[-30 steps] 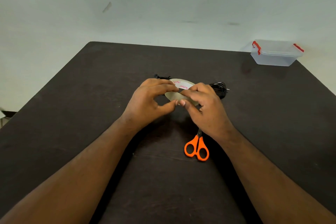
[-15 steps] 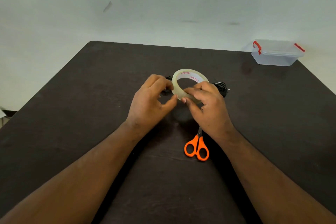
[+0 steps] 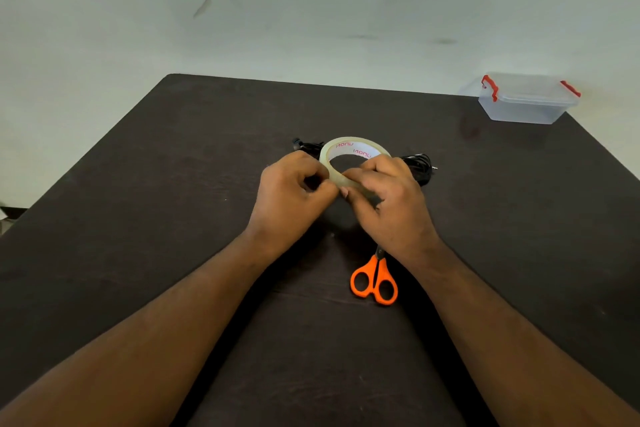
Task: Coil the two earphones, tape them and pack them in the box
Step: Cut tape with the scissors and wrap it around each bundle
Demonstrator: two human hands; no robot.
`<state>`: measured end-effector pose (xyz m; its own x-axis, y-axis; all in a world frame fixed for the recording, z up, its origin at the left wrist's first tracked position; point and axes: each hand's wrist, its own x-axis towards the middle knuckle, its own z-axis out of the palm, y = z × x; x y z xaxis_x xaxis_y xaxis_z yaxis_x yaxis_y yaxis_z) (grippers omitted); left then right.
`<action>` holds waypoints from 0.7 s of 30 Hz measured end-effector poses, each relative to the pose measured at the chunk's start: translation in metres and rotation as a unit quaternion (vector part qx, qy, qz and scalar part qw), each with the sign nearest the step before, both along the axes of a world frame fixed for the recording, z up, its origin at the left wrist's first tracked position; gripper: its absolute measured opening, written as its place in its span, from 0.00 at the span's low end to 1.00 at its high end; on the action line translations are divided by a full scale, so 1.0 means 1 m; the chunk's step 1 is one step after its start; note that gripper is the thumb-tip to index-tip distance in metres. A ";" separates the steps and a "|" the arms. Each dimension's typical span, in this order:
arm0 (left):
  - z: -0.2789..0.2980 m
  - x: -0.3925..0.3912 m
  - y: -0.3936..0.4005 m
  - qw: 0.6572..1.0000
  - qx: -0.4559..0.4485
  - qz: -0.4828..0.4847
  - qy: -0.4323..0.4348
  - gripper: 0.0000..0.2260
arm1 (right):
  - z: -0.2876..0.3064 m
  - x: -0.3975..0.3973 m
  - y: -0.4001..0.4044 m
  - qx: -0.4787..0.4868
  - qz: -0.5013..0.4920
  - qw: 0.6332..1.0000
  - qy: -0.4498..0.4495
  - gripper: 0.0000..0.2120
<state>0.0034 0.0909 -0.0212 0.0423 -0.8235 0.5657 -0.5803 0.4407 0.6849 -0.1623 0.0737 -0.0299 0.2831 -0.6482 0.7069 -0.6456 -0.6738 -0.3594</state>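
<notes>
Hands meet at the tape roll [image 3: 349, 149]: left hand [image 3: 292, 196] pinches its near edge, right hand [image 3: 389, 204] grips the rim. Coiled earphones [image 3: 419, 166] lie just beyond the right hand, another bundle [image 3: 306, 146] beyond the left. Scissors [image 3: 375, 282] lie beneath the right wrist; box [image 3: 526, 104] sits closed, far right of it, on the table [image 3: 138, 218].

Two bare forearms reach in from below. No sleeves cover them up to the frame's edge. The left hand [image 3: 294, 191] and right hand [image 3: 391, 204] wear nothing: bare wrists, bare fingers, with short, pale fingernails on the right.
</notes>
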 end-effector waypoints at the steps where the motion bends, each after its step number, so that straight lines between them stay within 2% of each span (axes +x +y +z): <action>1: 0.001 0.002 -0.002 0.999 0.017 -0.024 0.040 0.01 | 0.001 -0.002 0.000 0.008 0.001 1.000 -0.010 0.10; 4: 0.005 0.006 -0.003 0.984 0.087 -0.086 0.132 0.03 | 0.006 -0.008 0.000 0.036 0.007 0.999 -0.039 0.12; 9: 0.007 0.007 -0.002 0.916 0.183 -0.203 0.294 0.04 | 0.009 -0.017 -0.003 0.042 -0.007 0.998 -0.048 0.22; 13: 0.013 0.021 -0.007 0.873 0.205 -0.223 0.383 0.09 | 0.014 -0.033 -0.007 0.054 0.011 0.996 -0.065 0.20; 15: 0.014 0.030 -0.010 0.874 0.215 -0.219 0.377 0.09 | 0.017 -0.042 -0.009 0.068 0.036 0.995 -0.067 0.17; 18: 0.015 0.033 -0.008 0.889 0.229 -0.214 0.333 0.07 | 0.017 -0.050 -0.012 0.080 0.054 0.995 -0.023 0.13; 21: 0.016 0.038 -0.008 0.899 0.215 -0.202 0.325 0.07 | 0.017 -0.059 -0.015 0.096 0.054 0.994 -0.004 0.11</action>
<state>0.0414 0.0826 -0.0050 -0.1032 -0.9824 0.1560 0.1511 0.1395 0.9786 -0.2208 0.0582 -0.0125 0.3535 -0.7377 0.5751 -0.5701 -0.6574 -0.4928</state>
